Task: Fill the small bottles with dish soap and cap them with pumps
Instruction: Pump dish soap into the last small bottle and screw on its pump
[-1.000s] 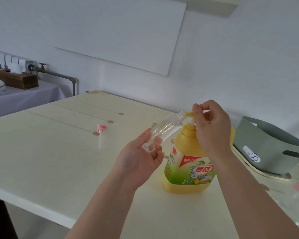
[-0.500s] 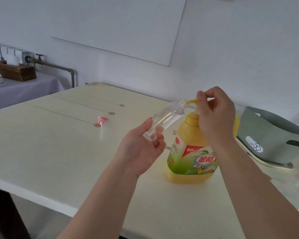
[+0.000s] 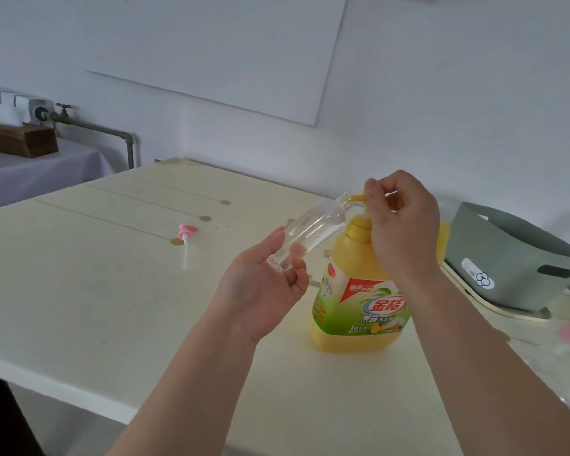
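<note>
Your left hand (image 3: 264, 284) held the small clear bottle (image 3: 305, 236) by its base, fingers curled around the lower end, palm turned up. The bottle was tilted, its open neck raised toward the right and meeting the yellow spout of the dish soap jug's pump (image 3: 354, 199). No soap was visible inside it. Your right hand (image 3: 403, 225) was closed over the pump head, thumb and forefinger pinched at the spout, the rest of the fist covering the top of the jug's neck.

The dish soap jug (image 3: 359, 301) stood upright on the bench (image 3: 79, 307), toward its right side and set back from the near edge, directly under your right hand. It was yellow with a green and red label, and looked mostly full.

A pink pump cap (image 3: 186, 240) with a white dip tube lay on its side on the bench, well apart to the left of your hands, toward the far edge.

A grey-green basket (image 3: 507, 261) sat on a pale tray at the right edge of the bench, just beyond the jug. Something pink and blurred lay near the right edge, too unclear to tell.
</note>
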Tool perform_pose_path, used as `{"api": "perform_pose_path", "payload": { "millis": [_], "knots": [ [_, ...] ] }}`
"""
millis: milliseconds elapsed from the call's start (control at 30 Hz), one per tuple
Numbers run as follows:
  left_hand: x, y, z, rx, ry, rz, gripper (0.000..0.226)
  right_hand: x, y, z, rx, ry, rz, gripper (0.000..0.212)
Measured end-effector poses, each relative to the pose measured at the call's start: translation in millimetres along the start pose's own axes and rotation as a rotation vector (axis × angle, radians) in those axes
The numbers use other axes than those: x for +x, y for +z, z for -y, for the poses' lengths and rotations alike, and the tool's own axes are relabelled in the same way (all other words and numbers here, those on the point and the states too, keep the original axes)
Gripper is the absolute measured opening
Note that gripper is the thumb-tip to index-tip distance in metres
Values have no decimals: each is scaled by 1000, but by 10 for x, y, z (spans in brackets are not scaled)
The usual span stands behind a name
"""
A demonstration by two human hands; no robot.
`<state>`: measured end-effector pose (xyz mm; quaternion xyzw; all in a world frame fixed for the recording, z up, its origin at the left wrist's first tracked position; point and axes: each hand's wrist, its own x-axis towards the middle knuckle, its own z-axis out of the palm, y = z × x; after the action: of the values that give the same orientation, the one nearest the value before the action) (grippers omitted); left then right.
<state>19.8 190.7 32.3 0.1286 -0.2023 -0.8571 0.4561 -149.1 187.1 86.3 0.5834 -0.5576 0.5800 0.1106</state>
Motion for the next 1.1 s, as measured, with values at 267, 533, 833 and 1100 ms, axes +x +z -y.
{"api": "perform_pose_path", "payload": {
  "millis": [267,533,833,1100],
  "knots": [
    [-43,11,29,-46,-23,0,40,-10,-11,57,21,11,-18,23],
    [-52,16,90,-122,-64,19,38,18,-38,72,54,35,10,24],
    [-117,0,122,-190,-67,1,22,26,-57,88,65,52,29,24],
    [-126,19,172,-181,-106,-16,32,20,-78,134,69,64,28,26]
  ]
}}
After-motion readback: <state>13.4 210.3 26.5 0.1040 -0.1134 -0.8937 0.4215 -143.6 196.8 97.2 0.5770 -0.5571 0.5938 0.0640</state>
